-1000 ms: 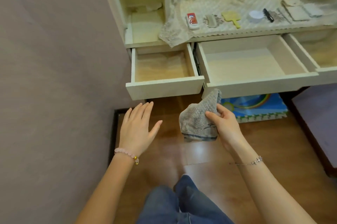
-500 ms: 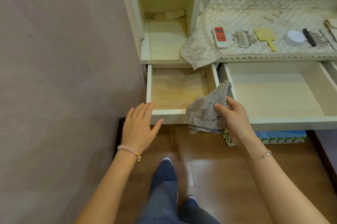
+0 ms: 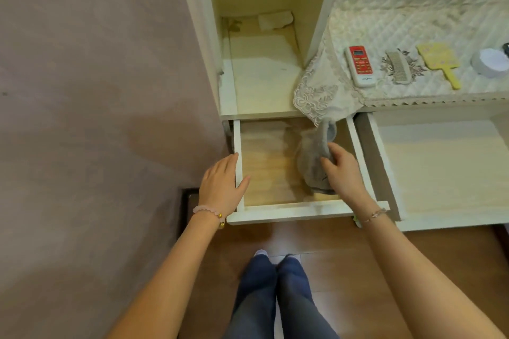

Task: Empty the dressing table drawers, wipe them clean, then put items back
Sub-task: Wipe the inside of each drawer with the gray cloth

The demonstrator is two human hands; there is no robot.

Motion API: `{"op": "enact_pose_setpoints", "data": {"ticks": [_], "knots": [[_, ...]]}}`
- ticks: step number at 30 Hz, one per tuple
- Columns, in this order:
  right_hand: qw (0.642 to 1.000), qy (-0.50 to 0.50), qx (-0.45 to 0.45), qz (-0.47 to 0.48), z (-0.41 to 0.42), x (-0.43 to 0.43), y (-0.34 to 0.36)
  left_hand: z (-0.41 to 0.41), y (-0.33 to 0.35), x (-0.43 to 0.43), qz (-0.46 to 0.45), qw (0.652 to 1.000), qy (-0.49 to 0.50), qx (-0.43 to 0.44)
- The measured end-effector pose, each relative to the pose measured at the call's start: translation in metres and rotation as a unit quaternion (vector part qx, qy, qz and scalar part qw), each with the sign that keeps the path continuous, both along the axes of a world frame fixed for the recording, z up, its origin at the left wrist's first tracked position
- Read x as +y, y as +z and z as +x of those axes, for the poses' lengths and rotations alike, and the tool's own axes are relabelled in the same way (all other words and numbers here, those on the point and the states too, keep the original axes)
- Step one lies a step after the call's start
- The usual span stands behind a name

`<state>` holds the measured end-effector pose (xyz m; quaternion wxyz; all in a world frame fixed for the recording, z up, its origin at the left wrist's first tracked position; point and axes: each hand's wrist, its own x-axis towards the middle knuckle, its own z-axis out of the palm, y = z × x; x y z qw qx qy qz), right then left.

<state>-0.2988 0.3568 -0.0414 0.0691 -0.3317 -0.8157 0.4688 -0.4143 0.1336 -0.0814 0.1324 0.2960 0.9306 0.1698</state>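
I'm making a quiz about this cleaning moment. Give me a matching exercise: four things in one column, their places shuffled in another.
Things:
1. grey cloth
2. left hand
3. remote
4. white pad

Places:
A. on the lace cover
B. back of the open shelf
C. inside the left drawer, in the right hand
D. on the drawer's left wall

Pairs: 1-C, 2-D, 3-A, 4-B
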Motion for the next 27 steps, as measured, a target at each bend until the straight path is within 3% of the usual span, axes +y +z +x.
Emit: {"op": "enact_pose_setpoints", "data": {"ticks": [3,8,11,14,17,20,23,27], "knots": [[0.999,0.023,-0.036,-0.003,-0.017,-0.005,-0.025,-0.015,-0.016,0.011,0.009,0.999,0.018,-0.049],[0.988,0.047,-0.041,-0.141,-0.05,-0.015,-0.053,-0.029,-0.033,0.018,0.055,0.992,0.049,-0.1],[0.985,0.034,-0.052,-0.163,-0.064,-0.013,-0.07,-0.035,-0.039,0.021,0.062,0.99,0.057,-0.114],[0.992,0.029,-0.118,-0.04,-0.068,-0.005,-0.091,-0.039,-0.046,0.026,0.07,0.986,0.07,-0.136],[0.977,0.03,-0.172,0.122,-0.064,-0.002,-0.105,-0.039,-0.052,0.033,0.064,0.98,0.1,-0.159],[0.968,0.034,-0.114,0.223,-0.06,-0.005,-0.108,-0.04,-0.055,0.04,0.077,0.974,0.124,-0.175],[0.968,0.105,-0.069,0.216,-0.06,-0.013,-0.109,-0.04,-0.057,0.047,0.104,0.966,0.15,-0.181],[0.949,0.199,-0.167,0.182,-0.067,-0.025,-0.124,-0.035,-0.058,0.051,0.107,0.962,0.182,-0.175]]}}
